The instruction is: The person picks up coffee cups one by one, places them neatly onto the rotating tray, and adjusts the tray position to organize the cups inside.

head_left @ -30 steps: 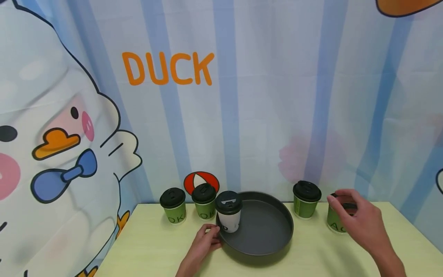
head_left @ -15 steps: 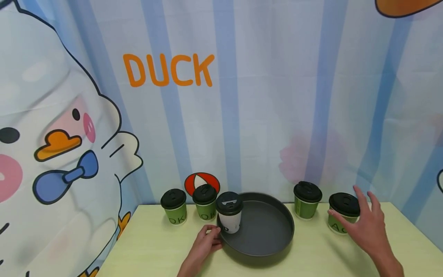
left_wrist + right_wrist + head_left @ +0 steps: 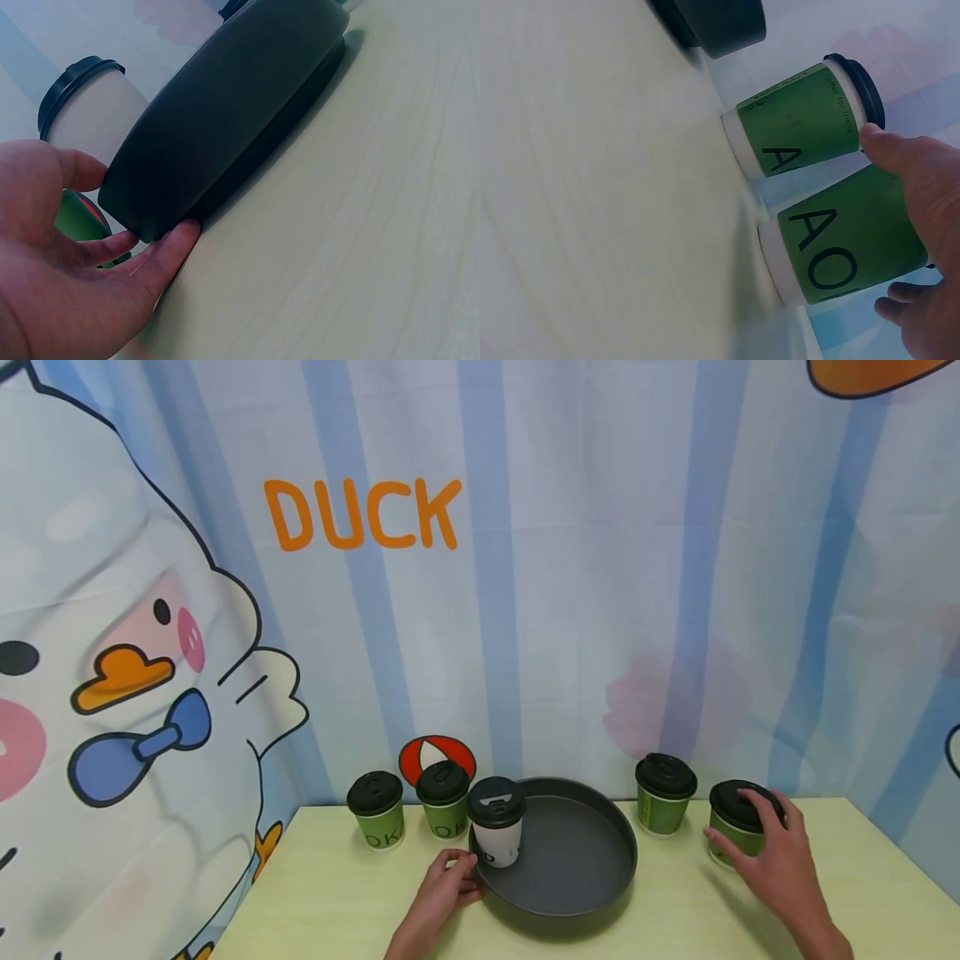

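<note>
My left hand (image 3: pixel 442 885) pinches the left rim of a round dark grey pan (image 3: pixel 570 860), thumb on top and fingertips under the edge in the left wrist view. Inside the pan, near that rim, a white paper cup (image 3: pixel 497 843) with a black lid stands upright. At the far right, my right hand (image 3: pixel 776 868) is spread about a green lidded paper cup (image 3: pixel 738 839), one finger over the black lid. Seen from the right wrist, thumb and fingers lie on either side of this green cup (image 3: pixel 847 247); whether they touch it I cannot tell.
Another green cup (image 3: pixel 663 802) stands between the pan and the right hand. Two more green cups, one far left (image 3: pixel 378 822) and one beside the white cup (image 3: pixel 445 810), stand on the pale table (image 3: pixel 315 893). A printed curtain (image 3: pixel 570 568) hangs directly behind.
The right hand first hovers in front of the rightmost green cup, spreads its fingers wide, then moves in over it with the fingers closer. The left hand and pan keep their place.
</note>
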Available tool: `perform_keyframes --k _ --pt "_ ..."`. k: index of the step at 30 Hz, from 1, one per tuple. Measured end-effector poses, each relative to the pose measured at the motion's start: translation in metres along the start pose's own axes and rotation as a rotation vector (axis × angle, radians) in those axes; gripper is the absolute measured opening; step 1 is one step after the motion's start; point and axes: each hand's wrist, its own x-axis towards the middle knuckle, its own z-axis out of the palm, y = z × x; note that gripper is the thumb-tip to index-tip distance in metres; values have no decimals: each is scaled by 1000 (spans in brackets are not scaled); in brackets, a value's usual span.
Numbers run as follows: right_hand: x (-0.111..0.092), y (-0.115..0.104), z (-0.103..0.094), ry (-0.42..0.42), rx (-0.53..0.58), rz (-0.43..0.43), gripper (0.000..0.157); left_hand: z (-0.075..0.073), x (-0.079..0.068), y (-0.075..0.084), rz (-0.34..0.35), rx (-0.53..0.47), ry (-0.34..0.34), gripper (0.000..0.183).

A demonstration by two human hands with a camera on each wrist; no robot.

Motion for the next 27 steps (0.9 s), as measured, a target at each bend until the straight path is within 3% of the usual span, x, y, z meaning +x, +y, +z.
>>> perform_keyframes --k 8,14,27 --pt "-3 -7 6 129 42 -8 60 1 -4 3 5 -4 -2 49" --pt "-7 -5 13 144 42 17 62 1 -6 3 12 -4 7 47" --pt "-8 -1 15 159 51 -17 65 3 -6 2 18 -8 16 46"
